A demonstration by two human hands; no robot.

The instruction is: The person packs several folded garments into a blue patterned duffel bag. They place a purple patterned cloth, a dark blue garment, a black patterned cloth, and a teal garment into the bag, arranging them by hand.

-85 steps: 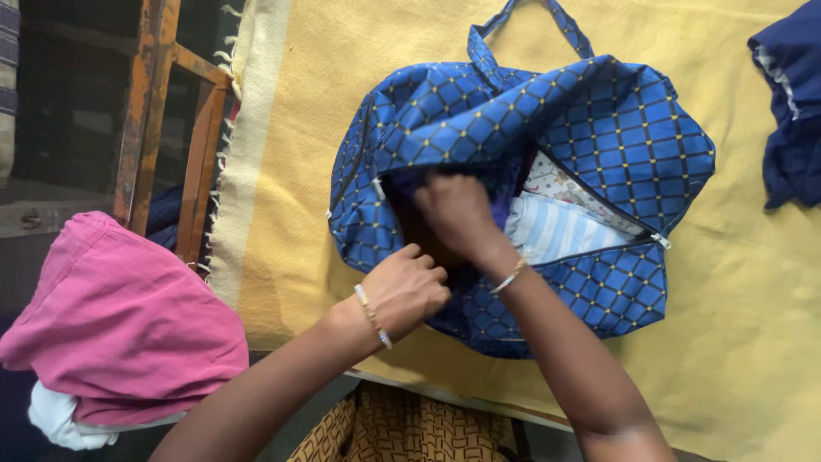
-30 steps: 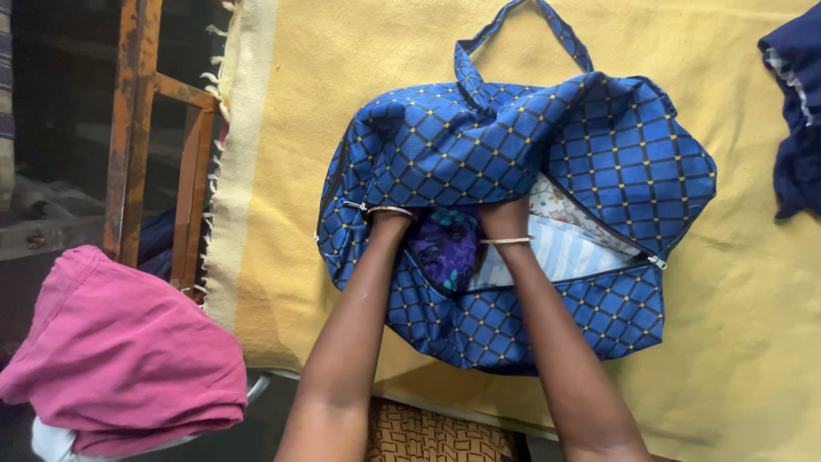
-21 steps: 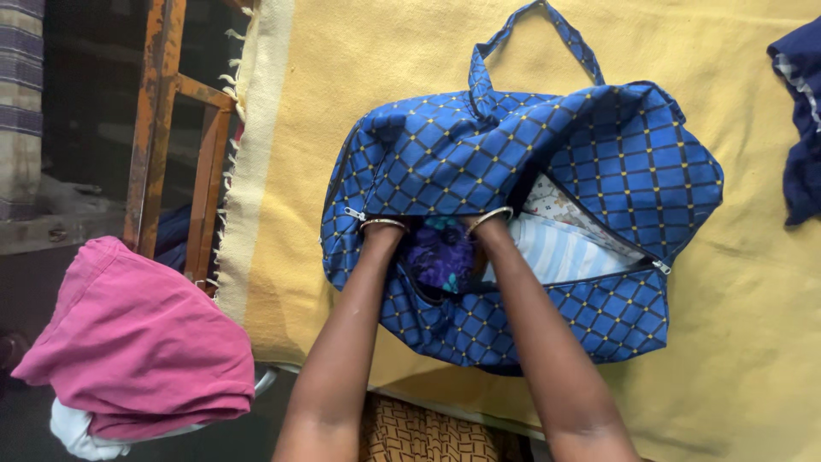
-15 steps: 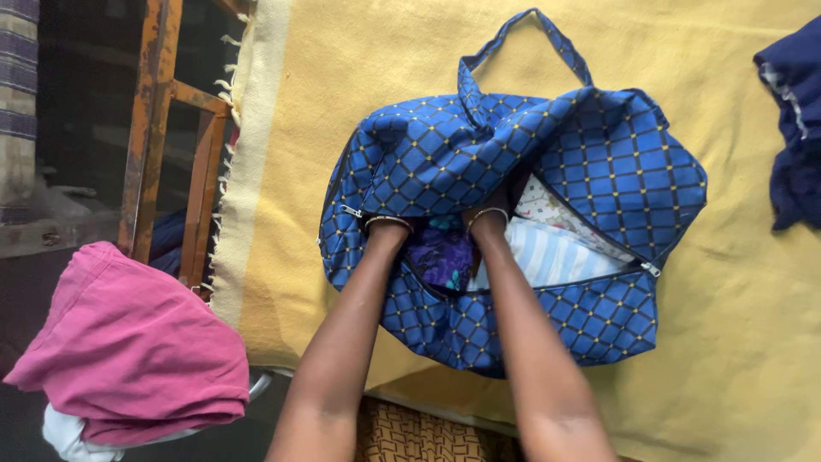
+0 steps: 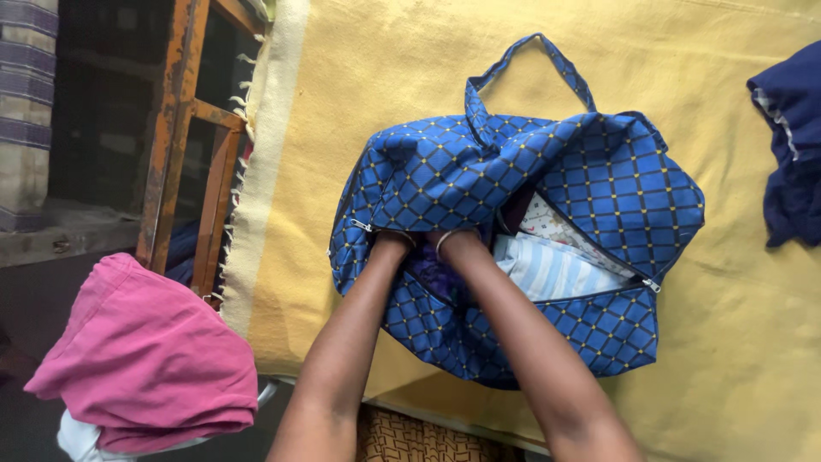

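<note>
Blue checked fabric everywhere here: it's a soft duffel bag (image 5: 513,214) with little yellow dots on the grid, sitting on a yellow blanket (image 5: 385,77) that covers the bed, about in the middle of the shot. Its long axis runs left to right, a bit tilted, with the zip mouth gaping toward the near side and one loop handle (image 5: 530,64) flopped toward the far side.

Both hands are shoved in through the opening at the left part of the mouth. The left hand (image 5: 393,241) and right hand (image 5: 453,239) vanish past the wrist under the top flap, so I honestly can't tell if the fingers are spread or clutching anything in there. They're right by a purple cloth (image 5: 436,278). To the right of it, inside the bag, there's a folded pale blue striped cloth (image 5: 556,269) and a white printed one (image 5: 552,222).

My guess is the bag is light and totally floppy, no stiffness, so it'd sag if lifted by a side panel. The handle or the zip edge look like the sane places to grab.

A pink bundle (image 5: 145,359) sits near left, and a dark navy garment (image 5: 791,154) far right.
</note>
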